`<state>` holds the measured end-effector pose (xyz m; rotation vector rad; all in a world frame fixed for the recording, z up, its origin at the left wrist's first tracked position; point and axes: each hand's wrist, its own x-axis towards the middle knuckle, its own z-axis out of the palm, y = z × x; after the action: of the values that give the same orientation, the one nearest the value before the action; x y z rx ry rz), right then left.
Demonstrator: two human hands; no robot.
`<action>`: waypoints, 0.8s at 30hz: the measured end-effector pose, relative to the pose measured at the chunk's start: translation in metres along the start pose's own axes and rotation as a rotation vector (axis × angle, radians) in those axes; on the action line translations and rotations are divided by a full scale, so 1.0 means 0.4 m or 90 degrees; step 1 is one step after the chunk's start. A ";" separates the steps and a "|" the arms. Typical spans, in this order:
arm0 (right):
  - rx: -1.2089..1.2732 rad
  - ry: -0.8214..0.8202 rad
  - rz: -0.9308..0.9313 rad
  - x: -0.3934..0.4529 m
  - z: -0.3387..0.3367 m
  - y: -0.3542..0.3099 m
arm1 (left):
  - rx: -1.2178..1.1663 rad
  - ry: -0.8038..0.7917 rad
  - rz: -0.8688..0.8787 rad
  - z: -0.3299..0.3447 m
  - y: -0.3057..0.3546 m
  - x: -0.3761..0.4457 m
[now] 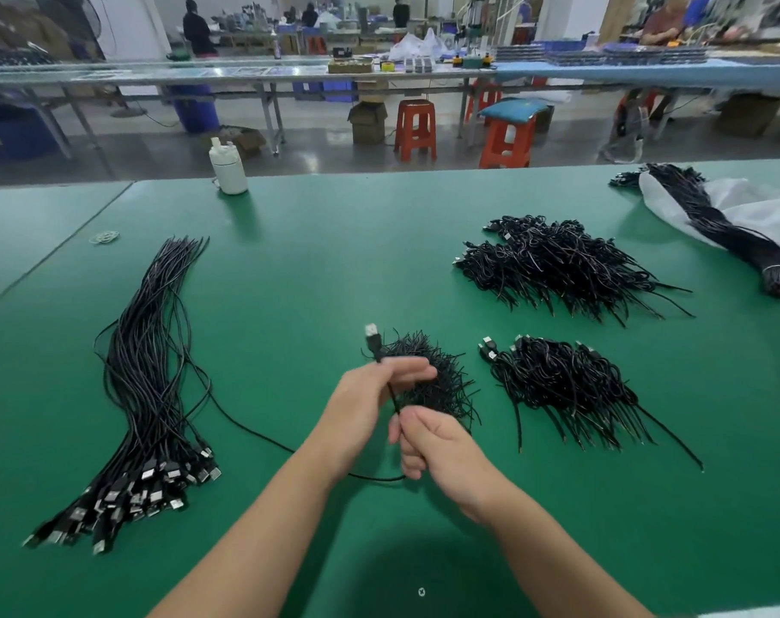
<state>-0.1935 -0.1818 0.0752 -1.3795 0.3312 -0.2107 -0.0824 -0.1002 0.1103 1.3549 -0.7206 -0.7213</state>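
Observation:
My left hand (pixel 370 394) pinches a black USB cable (pixel 373 343) just below its plug, which sticks up above my fingers. My right hand (pixel 437 448) grips the same cable a little lower; the rest of it trails left over the green table (pixel 290 269) toward a long bundle of straight USB cables (pixel 151 394). Behind my hands lies a small heap of black ties (pixel 432 376).
Two piles of coiled black cables lie to the right, the near pile (pixel 562 385) and the far pile (pixel 553 265). A tied bundle on a white bag (pixel 727 220) sits far right. A white bottle (pixel 228 169) and rubber bands (pixel 105 236) are at the back left.

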 end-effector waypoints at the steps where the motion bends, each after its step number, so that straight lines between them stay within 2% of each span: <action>1: 0.027 -0.007 0.015 0.000 0.007 0.008 | -0.113 0.047 0.005 0.001 0.016 0.008; 3: 0.106 0.000 0.049 0.010 0.020 0.015 | -0.404 0.061 -0.015 -0.015 0.056 0.027; 4: 0.168 0.009 0.068 0.021 0.024 0.015 | -0.483 0.022 -0.024 -0.033 0.070 0.031; 5: 0.230 0.016 0.082 0.035 0.028 0.011 | -0.479 -0.041 -0.050 -0.050 0.087 0.029; 8: 0.266 0.031 0.110 0.075 0.037 0.005 | -0.250 -0.285 -0.181 -0.088 0.116 0.000; 9: 0.249 0.029 0.117 0.082 0.039 0.005 | -0.146 -0.336 -0.220 -0.105 0.118 -0.006; 11: 0.230 0.021 0.123 0.089 0.038 0.009 | 0.037 -0.366 -0.294 -0.137 0.108 -0.013; 14: 0.215 0.002 0.106 0.096 0.038 0.002 | 0.314 -0.288 -0.351 -0.156 0.076 -0.020; 16: 0.202 -0.002 0.091 0.101 0.043 -0.003 | 0.523 -0.165 -0.282 -0.155 0.051 -0.013; 17: 0.197 -0.003 0.085 0.100 0.047 -0.003 | 0.575 -0.081 -0.215 -0.153 0.037 -0.009; 18: 0.188 -0.003 0.080 0.097 0.052 -0.002 | 0.537 0.016 -0.152 -0.152 0.025 -0.006; 19: 0.175 -0.006 0.076 0.093 0.059 0.002 | 0.400 0.092 -0.107 -0.151 0.018 -0.005; 20: 0.158 -0.010 0.073 0.089 0.067 0.007 | 0.218 0.119 -0.079 -0.147 0.015 -0.007; 22: 0.145 -0.013 0.075 0.085 0.084 0.022 | -0.058 0.076 -0.060 -0.145 0.006 -0.006; 24: 0.169 -0.003 0.079 0.085 0.087 0.035 | -0.120 0.028 -0.058 -0.154 -0.001 -0.003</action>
<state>-0.1501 -0.1588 0.0632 -1.0943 0.3703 -0.1428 -0.0337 -0.0628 0.1049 1.2334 -0.5444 -0.8097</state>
